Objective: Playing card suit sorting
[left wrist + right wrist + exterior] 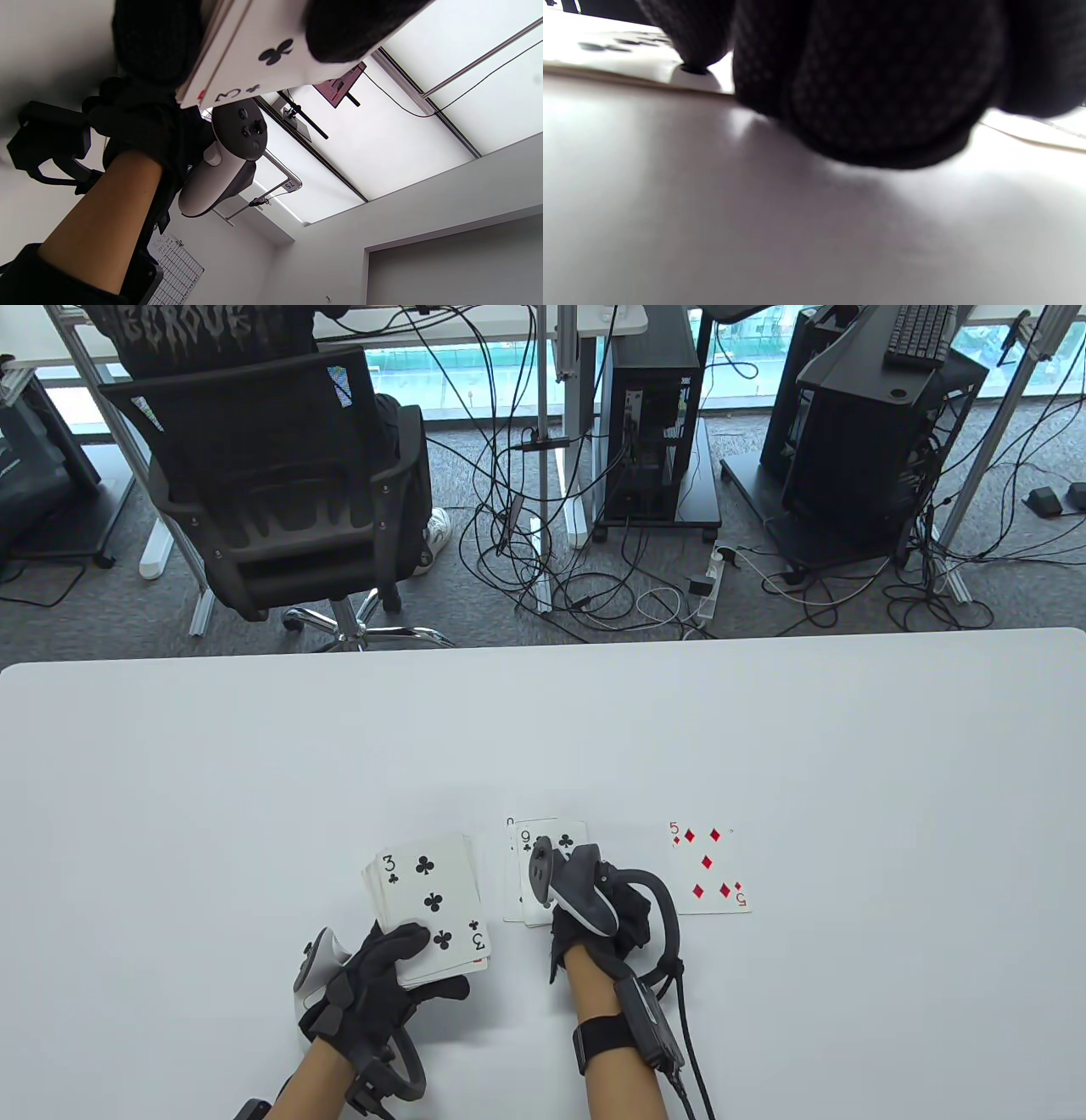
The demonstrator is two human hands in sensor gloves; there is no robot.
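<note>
- The left hand (373, 984) is seen near the worktop's (212, 780) front edge, left of centre; a deck of cards (428, 912) is gripped in it, with the thumb laid across the top card and the fingers curled underneath.
- The top card of that deck is a three of clubs (433, 899), face up — in the left wrist view the same card (271, 55) is seen from below, with the thumb pressed on it and the edges of the cards beneath visible.
- A tracker (316, 971) is strapped to the back of the left hand.
- Just right of the deck, a small pile of clubs cards (530, 857) lies face up on the worktop; a six or nine of clubs is on top, and the edge of another card shows at its left.
- The right hand (598, 903) is held over the near part of this pile, palm down, largely hidden by its own tracker (568, 882); whether its fingers are straight or curled cannot be told. In the right wrist view, gloved fingertips (865, 84) are seen at the worktop surface, one of them touching a card edge.
- Further right, a five of diamonds (708, 869) lies alone, face up and flat — apart from the clubs pile, near the right hand.
</note>
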